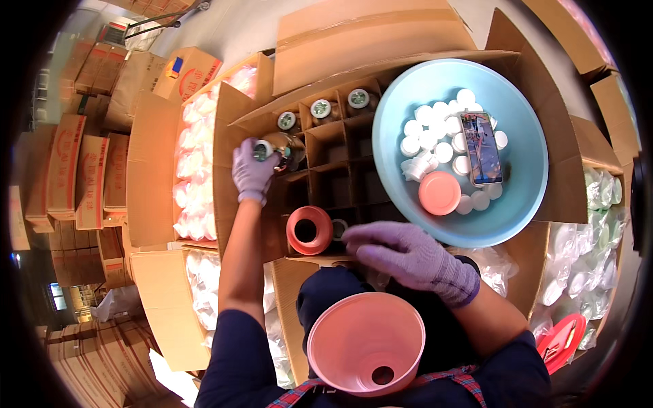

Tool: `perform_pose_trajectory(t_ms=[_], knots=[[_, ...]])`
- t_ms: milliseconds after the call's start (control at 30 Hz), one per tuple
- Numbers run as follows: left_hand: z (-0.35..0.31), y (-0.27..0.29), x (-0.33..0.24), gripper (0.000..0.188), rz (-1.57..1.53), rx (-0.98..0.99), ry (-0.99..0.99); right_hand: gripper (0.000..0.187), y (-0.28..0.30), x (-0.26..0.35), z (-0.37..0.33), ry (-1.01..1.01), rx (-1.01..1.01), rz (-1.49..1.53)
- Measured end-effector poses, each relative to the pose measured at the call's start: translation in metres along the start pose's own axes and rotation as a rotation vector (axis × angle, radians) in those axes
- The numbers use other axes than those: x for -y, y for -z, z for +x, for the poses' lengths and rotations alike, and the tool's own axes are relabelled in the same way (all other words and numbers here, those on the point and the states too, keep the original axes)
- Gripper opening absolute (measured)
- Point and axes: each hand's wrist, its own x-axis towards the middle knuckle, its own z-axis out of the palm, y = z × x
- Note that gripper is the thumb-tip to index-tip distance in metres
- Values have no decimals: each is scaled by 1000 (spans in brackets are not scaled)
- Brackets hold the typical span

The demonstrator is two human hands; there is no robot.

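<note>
My left hand [253, 170], in a light purple glove, is closed round the top of a clear glass jar [291, 149] with a green and white lid, at the left side of a divided cardboard box [328, 145]. My right hand [408, 255], gloved the same way, hovers over the box's near edge, fingers stretched out and holding nothing visible. Just left of its fingertips is a pale round rim [338, 228], partly hidden. Beside that rim a small pink funnel [320, 231] stands in a near compartment. Three lidded jars [320, 109] stand in the back row.
A light blue basin [527, 163] on the right holds several white caps [443, 151], a pink lid [439, 193] and a phone [481, 149]. A large pink funnel [347, 333] is at my lap. Cartons of bagged goods [197, 156] flank me; stacked boxes [64, 163] stand left.
</note>
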Motion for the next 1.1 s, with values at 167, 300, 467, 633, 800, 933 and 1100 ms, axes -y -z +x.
perform_pose_trajectory(t_ms=[167, 300, 467, 633, 800, 933, 1100], knots=[[-58, 159, -93, 49, -838, -58, 35, 78, 8, -16, 18, 129, -341, -35], [-115, 193, -140, 57, -918, 25, 6, 100, -22, 6, 13, 595, -159, 297], [-159, 201, -176, 68, -416, -321, -691, 74, -20, 7, -43, 478, -291, 444], [-197, 238, -171, 91, -300, 46, -810, 61, -14, 5, -88, 438, -302, 433], [-313, 280, -72, 108, -530, 541, -270, 63, 35, 21, -133, 381, -235, 114], [-374, 253, -136, 108, -527, 718, -476, 74, 38, 57, -168, 413, -112, -177], [-425, 243, -127, 111, -1044, 588, -244, 99, 43, 63, -262, 137, -127, -240]])
